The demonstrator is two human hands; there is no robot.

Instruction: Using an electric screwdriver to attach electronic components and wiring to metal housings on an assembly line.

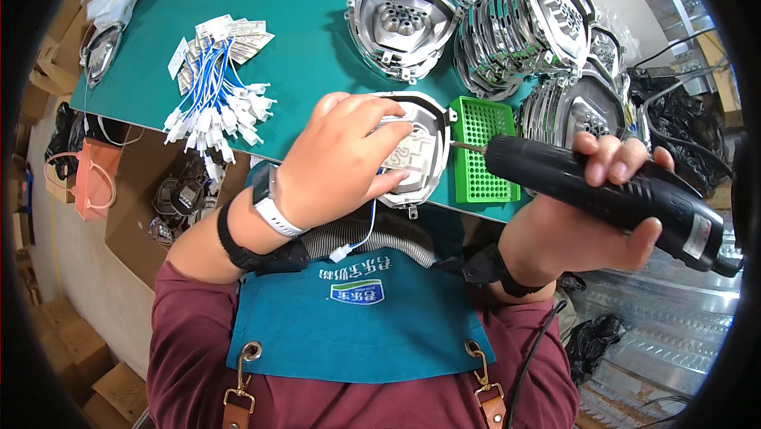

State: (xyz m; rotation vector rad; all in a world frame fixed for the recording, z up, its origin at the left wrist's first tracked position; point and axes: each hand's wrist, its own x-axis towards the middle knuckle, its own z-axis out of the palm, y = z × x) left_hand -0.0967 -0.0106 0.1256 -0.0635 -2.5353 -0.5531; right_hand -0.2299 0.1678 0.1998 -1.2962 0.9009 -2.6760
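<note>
Near the table's front edge lies a silvery metal lamp housing with a white circuit board inside it. My left hand reaches over the housing, its thumb and fingertips curled and pressed against the board. From the board a blue-and-white cable with a white connector hangs over the table edge. My right hand is wrapped round a black electric screwdriver, held roughly level. Its thin bit points left, close to the housing's right edge. Whether it touches the housing I cannot tell.
Right of the housing stands a green perforated basket. Stacks of metal housings fill the back right, with one group behind my work. A bundle of wired boards lies at left. Below it, an open cardboard box holds parts.
</note>
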